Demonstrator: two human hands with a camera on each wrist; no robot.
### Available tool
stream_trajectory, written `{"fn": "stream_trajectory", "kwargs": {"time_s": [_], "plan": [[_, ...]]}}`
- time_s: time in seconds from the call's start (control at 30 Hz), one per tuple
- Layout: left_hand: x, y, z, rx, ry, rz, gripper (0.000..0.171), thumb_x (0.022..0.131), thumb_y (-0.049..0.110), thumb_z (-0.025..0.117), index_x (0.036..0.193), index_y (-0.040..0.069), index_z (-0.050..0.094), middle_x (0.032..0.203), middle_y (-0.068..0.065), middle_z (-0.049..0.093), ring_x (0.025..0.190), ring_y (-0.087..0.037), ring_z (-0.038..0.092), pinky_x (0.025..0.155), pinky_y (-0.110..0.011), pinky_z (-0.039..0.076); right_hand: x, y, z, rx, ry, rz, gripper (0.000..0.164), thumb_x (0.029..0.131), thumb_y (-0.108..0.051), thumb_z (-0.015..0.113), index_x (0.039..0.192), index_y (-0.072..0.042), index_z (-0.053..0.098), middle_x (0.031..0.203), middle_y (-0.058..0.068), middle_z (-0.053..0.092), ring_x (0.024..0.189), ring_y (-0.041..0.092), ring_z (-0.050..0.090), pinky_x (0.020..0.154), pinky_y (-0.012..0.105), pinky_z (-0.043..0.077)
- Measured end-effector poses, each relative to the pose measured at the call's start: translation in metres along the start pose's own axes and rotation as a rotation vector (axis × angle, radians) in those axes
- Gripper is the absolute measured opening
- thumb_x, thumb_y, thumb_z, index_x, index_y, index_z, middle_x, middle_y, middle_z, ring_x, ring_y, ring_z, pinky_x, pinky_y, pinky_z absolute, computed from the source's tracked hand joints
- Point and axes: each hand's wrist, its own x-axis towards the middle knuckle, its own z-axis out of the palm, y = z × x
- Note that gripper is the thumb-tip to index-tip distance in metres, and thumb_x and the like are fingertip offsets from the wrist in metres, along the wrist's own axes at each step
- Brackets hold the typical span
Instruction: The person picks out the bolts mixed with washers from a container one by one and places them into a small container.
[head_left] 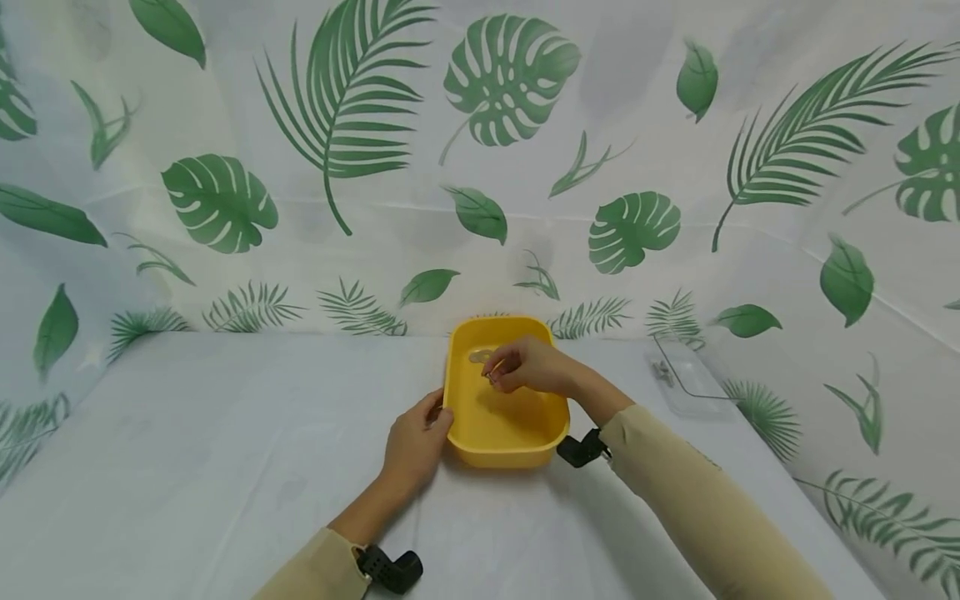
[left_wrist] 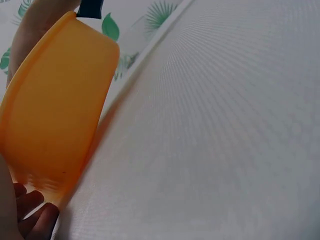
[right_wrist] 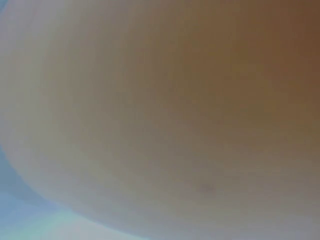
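Note:
A yellow rectangular plastic tub [head_left: 468, 433] with rounded corners stands on the white-covered table. My left hand [head_left: 415, 442] holds its left side, thumb at the rim. The left wrist view shows curled fingers [left_wrist: 37, 212] low against the tub's outer wall [left_wrist: 65, 105]. Over the tub's inside, my right hand [head_left: 528, 367] pinches a small shiny metal piece [head_left: 489, 377], too small to identify. Beyond those fingertips, a few pale, round, flat things [head_left: 480, 356] lie in the tub's far end, partly hidden by the hand. A blurred close surface fills the right wrist view.
To the right, a clear plastic tray [head_left: 701, 400] holds small metal pieces [head_left: 663, 372] near its left side. White cloth [head_left: 225, 450] covers the table. A leaf-patterned curtain [head_left: 315, 250] rises behind it and at both sides.

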Motion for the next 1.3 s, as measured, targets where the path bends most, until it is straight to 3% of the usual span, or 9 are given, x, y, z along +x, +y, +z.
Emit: {"fn": "stream_trajectory", "kwargs": {"time_s": [0.33, 0.57, 0.7, 0.97, 1.3], "plan": [[-0.001, 0.002, 0.001, -0.077, 0.0, 0.019, 0.048, 0.096, 0.023, 0.056, 0.142, 0.011, 0.059, 0.13, -0.006, 0.071, 0.11, -0.017, 0.072, 0.095, -0.04, 0.058, -0.006, 0.011, -0.018, 0.058, -0.006, -0.041, 0.029, 0.094, -0.007, 0.069, 0.123, -0.003, 0.07, 0.118, 0.022, 0.071, 0.096, 0.018, 0.069, 0.093, 0.032, 0.059], [0.001, 0.002, 0.001, -0.094, 0.018, 0.033, 0.047, 0.095, 0.021, 0.056, 0.141, 0.012, 0.061, 0.131, -0.007, 0.071, 0.11, -0.017, 0.073, 0.096, -0.04, 0.058, -0.022, 0.022, -0.049, 0.047, 0.044, -0.014, 0.033, 0.093, -0.009, 0.07, 0.125, -0.003, 0.067, 0.122, 0.022, 0.069, 0.109, 0.034, 0.068, 0.097, 0.04, 0.058], [0.0, 0.002, 0.001, -0.096, 0.011, 0.029, 0.046, 0.096, 0.023, 0.057, 0.141, 0.013, 0.06, 0.133, -0.005, 0.07, 0.111, -0.017, 0.072, 0.096, -0.04, 0.057, -0.034, 0.033, -0.071, -0.005, 0.079, 0.01, 0.038, 0.094, -0.012, 0.07, 0.13, -0.001, 0.064, 0.121, 0.02, 0.069, 0.106, 0.032, 0.069, 0.095, 0.038, 0.059], [-0.002, 0.003, 0.0, -0.094, -0.011, 0.03, 0.046, 0.098, 0.025, 0.056, 0.142, 0.014, 0.06, 0.138, -0.003, 0.066, 0.113, -0.019, 0.072, 0.096, -0.039, 0.058, -0.066, 0.07, -0.117, -0.029, 0.191, 0.127, 0.037, 0.096, -0.014, 0.068, 0.13, -0.003, 0.063, 0.118, 0.013, 0.07, 0.1, 0.02, 0.069, 0.089, 0.03, 0.061], [-0.003, 0.003, 0.001, -0.075, -0.015, 0.046, 0.046, 0.098, 0.027, 0.056, 0.142, 0.013, 0.06, 0.139, -0.004, 0.065, 0.112, -0.02, 0.073, 0.096, -0.038, 0.058, -0.11, 0.138, -0.173, -0.014, 0.227, 0.241, 0.049, 0.099, -0.015, 0.064, 0.139, 0.009, 0.05, 0.12, 0.008, 0.069, 0.096, 0.008, 0.069, 0.087, 0.026, 0.06]]}}
